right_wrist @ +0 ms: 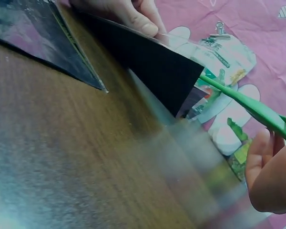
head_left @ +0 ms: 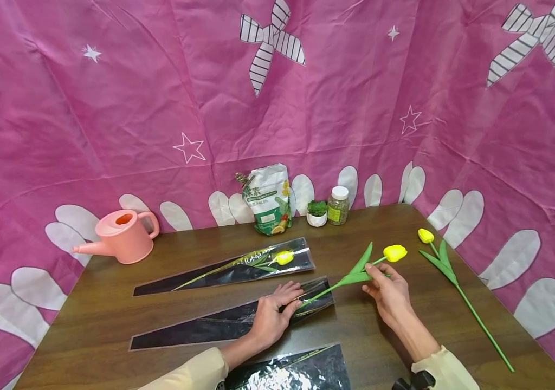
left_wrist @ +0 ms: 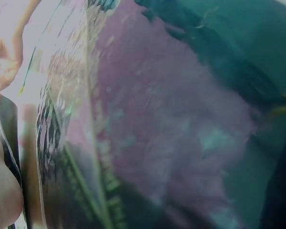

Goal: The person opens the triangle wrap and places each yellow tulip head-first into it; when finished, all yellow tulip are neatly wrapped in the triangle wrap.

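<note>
My right fingers (head_left: pixel 374 270) pinch tulip (head_left: pixel 352 278): yellow bloom (head_left: pixel 395 253) (head view, not right-wrist) rightward, stem (head_left: pixel 323 293) slanting left toward black sleeve (head_left: pixel 199 329). Left fingers (head_left: pixel 284 294) touch sleeve; pinching, cannot tell.

Yellow and green are recorded for the three tulips (head_left: pixel 353 278); black, with pale edging, for the wrappers (head_left: pixel 199 326). Brown wood grain is noted on the table (head_left: pixel 97 314). The cloth (head_left: pixel 297 124) — pink — is patterned with white stars (head_left: pixel 91 53) and black-striped white bows (head_left: pixel 269 37). Salmon is logged for the can (head_left: pixel 128 244), white and green for the bag (head_left: pixel 269 203).
</note>
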### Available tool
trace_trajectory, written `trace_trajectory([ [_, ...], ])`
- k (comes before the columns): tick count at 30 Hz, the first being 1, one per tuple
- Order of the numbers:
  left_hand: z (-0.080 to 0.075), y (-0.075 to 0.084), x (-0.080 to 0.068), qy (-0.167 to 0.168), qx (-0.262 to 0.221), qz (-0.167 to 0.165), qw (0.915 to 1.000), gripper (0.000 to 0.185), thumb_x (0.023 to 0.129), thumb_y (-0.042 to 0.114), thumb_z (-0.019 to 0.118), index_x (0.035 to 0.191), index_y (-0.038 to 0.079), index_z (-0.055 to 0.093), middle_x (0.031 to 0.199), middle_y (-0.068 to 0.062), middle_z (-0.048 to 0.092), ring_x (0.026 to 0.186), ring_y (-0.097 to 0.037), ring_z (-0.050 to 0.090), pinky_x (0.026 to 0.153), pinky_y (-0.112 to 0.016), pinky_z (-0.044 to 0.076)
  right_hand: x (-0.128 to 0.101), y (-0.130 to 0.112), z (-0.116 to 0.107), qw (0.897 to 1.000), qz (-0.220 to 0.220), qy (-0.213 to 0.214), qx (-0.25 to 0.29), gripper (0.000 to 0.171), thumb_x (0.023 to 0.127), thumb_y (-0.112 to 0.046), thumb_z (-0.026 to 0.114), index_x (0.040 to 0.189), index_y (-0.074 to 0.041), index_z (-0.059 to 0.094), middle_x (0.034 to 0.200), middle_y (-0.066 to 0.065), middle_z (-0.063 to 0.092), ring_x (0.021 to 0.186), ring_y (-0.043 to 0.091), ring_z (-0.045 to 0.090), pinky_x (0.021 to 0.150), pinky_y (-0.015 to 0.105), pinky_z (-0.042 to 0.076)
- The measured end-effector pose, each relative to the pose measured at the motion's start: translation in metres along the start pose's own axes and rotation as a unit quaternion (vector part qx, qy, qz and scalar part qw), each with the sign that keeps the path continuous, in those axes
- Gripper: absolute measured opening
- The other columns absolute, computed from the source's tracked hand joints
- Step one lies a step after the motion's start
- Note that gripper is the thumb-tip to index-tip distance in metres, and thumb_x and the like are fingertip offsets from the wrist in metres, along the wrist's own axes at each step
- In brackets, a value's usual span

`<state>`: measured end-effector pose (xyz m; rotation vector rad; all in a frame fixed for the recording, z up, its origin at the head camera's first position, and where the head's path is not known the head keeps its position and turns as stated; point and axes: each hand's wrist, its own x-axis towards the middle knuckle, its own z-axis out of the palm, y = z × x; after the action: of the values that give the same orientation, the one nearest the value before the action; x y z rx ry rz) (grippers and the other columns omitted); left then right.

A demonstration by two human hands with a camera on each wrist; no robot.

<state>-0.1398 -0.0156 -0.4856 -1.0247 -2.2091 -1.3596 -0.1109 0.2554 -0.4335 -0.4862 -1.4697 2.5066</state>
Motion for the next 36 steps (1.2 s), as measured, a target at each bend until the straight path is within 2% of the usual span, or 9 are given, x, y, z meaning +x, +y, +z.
trace_trajectory([
  [6, -0.001, -0.002, 0.0, 0.0, 0.008, -0.001, 1.0, 0.026, 0.085, 0.0, 0.077, 0.11, -0.002, 0.075, 0.117, -0.018, 0.069, 0.117, -0.037, 0.062, 0.1, -0.057, 0.045, -0.003, 0.003, -0.004, 1.0, 0.017, -0.022, -0.012, 0.014, 0.101, -0.02, 0.062, 0.09, -0.012, 0.063, 0.081, -0.001, 0.067, 0.071, 0.014, 0.066, 0.067, 0.029, 0.058],
  [11, -0.002, -0.001, -0.001, -0.001, 0.013, -0.004, 0.9999, 0.026, 0.085, 0.001, 0.076, 0.111, -0.001, 0.075, 0.118, -0.017, 0.069, 0.117, -0.035, 0.062, 0.1, -0.057, 0.045, -0.004, 0.006, -0.007, 1.0, 0.007, -0.027, -0.005, 0.015, 0.103, -0.017, 0.059, 0.089, -0.013, 0.065, 0.081, 0.0, 0.069, 0.07, 0.015, 0.068, 0.068, 0.031, 0.059],
  [20, -0.001, 0.0, 0.0, -0.003, 0.01, -0.003, 0.9999, 0.027, 0.085, 0.001, 0.077, 0.111, -0.001, 0.075, 0.118, -0.018, 0.069, 0.117, -0.037, 0.062, 0.099, -0.059, 0.044, -0.005, 0.01, -0.005, 1.0, 0.002, -0.007, -0.012, 0.016, 0.101, -0.015, 0.062, 0.086, -0.015, 0.068, 0.082, -0.001, 0.07, 0.073, 0.012, 0.068, 0.069, 0.03, 0.059],
  [22, -0.001, 0.001, 0.0, -0.002, 0.009, -0.004, 0.9999, 0.027, 0.085, 0.001, 0.077, 0.111, -0.001, 0.075, 0.118, -0.017, 0.069, 0.117, -0.037, 0.062, 0.099, -0.059, 0.044, -0.005, 0.011, -0.004, 1.0, -0.001, -0.004, -0.007, 0.017, 0.1, -0.014, 0.063, 0.085, -0.014, 0.068, 0.082, -0.001, 0.07, 0.073, 0.011, 0.068, 0.07, 0.028, 0.058],
  [29, 0.0, 0.002, 0.001, 0.0, 0.0, -0.001, 1.0, 0.026, 0.084, 0.0, 0.077, 0.111, -0.002, 0.075, 0.117, -0.019, 0.069, 0.116, -0.04, 0.062, 0.099, -0.061, 0.044, -0.005, 0.014, -0.003, 1.0, -0.022, 0.002, 0.017, 0.007, 0.1, -0.006, 0.061, 0.095, -0.012, 0.062, 0.084, -0.001, 0.07, 0.071, 0.01, 0.067, 0.069, 0.025, 0.056],
  [36, 0.002, 0.002, 0.001, 0.001, 0.009, 0.003, 1.0, 0.027, 0.083, -0.001, 0.077, 0.11, -0.003, 0.075, 0.117, -0.019, 0.069, 0.115, -0.04, 0.062, 0.099, -0.06, 0.044, -0.005, 0.015, 0.002, 0.999, -0.015, 0.01, 0.049, 0.014, 0.099, -0.004, 0.061, 0.09, -0.013, 0.065, 0.082, 0.0, 0.071, 0.069, 0.01, 0.067, 0.069, 0.025, 0.057],
])
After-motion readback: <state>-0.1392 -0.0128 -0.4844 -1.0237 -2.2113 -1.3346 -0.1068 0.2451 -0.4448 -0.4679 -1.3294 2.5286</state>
